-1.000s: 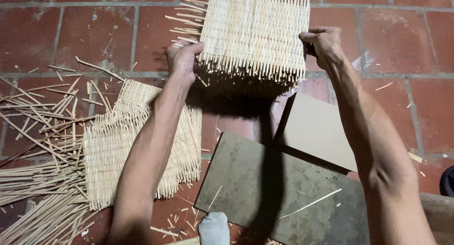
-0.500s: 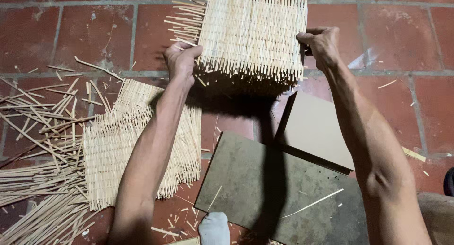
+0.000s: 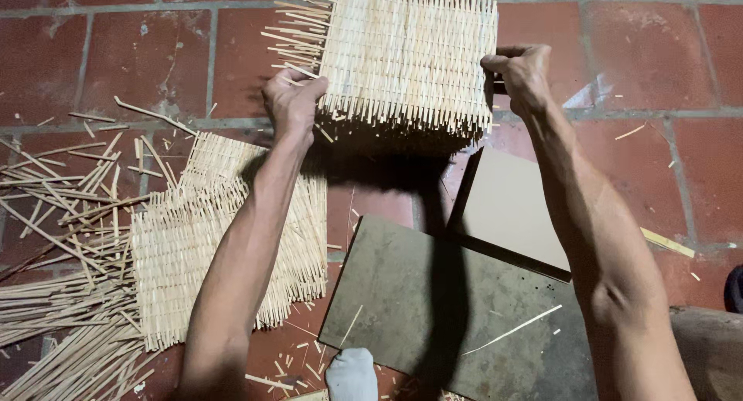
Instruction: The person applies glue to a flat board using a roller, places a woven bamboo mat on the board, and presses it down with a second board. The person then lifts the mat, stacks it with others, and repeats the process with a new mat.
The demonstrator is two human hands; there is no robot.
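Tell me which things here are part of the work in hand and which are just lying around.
In hand: woven mat, held by left hand and right hand.
Lying about: second woven mat, loose sticks, grey board, beige board.

I saw no package, label, sign or screen anywhere in the room at that moment; nothing printed, wrapped or lit stood near the fingers or on the floor.

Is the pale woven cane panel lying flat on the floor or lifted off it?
Lifted: the pale woven cane panel is gripped at its edges by the left hand and right hand, casting a shadow below.
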